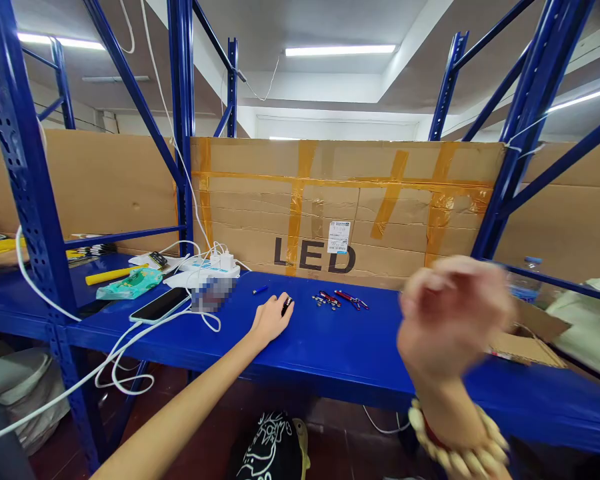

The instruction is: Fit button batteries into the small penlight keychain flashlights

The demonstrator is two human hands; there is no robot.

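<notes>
My left hand (pixel 273 318) rests on the blue shelf top (pixel 330 360), its fingers curled around a small dark, shiny piece (pixel 287 305) whose kind I cannot make out. Just beyond it lies a short blue cylinder (pixel 261 290), like a pen part. To the right of that hand are several dark red, pen-like pieces (pixel 351 299) and a scatter of small metallic bits (pixel 325 301). My right hand (pixel 453 320) is raised above the right side of the shelf, wearing a beaded bracelet (pixel 457 440). Motion blur hides how its fingers are placed.
A cardboard panel (pixel 250 213) marked LED closes off the back. At left lie a phone (pixel 160 305), white cables, a power strip (pixel 205 270), a teal packet (pixel 130 283) and a yellow tool (pixel 113 274). At right are a cardboard box (pixel 525 348) and water bottle (pixel 527 283). Blue posts (pixel 35 167) frame the sides.
</notes>
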